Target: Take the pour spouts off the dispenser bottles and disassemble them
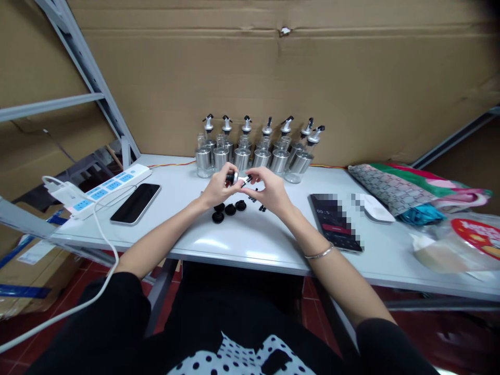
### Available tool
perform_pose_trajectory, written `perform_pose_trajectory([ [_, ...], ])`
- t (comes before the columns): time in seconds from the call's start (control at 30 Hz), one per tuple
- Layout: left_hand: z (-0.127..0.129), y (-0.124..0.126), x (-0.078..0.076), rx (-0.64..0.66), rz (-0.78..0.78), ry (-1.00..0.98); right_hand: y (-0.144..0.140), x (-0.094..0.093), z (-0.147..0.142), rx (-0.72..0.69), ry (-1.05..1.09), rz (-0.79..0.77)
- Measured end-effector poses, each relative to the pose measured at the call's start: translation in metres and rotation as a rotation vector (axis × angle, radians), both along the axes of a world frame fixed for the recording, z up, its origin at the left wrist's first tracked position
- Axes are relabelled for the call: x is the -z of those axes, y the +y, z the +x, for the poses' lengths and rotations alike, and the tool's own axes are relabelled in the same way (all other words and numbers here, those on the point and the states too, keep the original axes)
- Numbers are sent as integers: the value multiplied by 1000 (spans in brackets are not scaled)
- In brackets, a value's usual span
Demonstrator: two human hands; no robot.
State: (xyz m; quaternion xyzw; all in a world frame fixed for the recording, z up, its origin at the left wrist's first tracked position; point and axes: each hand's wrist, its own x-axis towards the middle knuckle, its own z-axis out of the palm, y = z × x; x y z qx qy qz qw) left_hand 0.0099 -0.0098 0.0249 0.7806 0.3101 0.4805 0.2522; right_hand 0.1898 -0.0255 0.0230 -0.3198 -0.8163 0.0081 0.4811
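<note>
My left hand point(217, 188) is closed around a silver and black bottle pourer point(236, 178), held level above the table. At its tip, my right hand point(271, 189) pinches a small black flap point(247, 180); whether the flap is joined to the pourer I cannot tell. Several round black stoppers point(230, 209) lie on the table below my left hand. Small black pieces point(262, 208) lie below my right hand, partly hidden by it. Behind both hands stand glass bottles with steel sleeves point(242, 154), some with open necks, others topped with silver pourers point(246, 126).
A power strip point(113, 186) with a white cable and a dark phone point(136, 203) lie at the left. To the right are a phone with a timer point(334, 221), a white mouse point(378, 208), patterned bags point(390, 188) and a tape roll point(449, 250). Cardboard point(250, 67) backs the table.
</note>
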Motion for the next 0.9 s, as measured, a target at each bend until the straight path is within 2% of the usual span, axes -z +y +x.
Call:
perform_pose_trajectory([
  [0.17,0,-3,-1,53,-92,55,-1,-2,2,114,-61,23],
  [0.37,-2,0,-1,-13,43,237,-2,1,-1,117,-157,46],
  [0.57,-2,-1,1,-21,56,348,-3,0,0,135,-235,77],
  [0.77,0,-3,0,-43,64,381,-5,-4,0,142,-297,83],
  [0.9,1,-4,1,-1,55,346,-2,-2,3,152,-353,107],
])
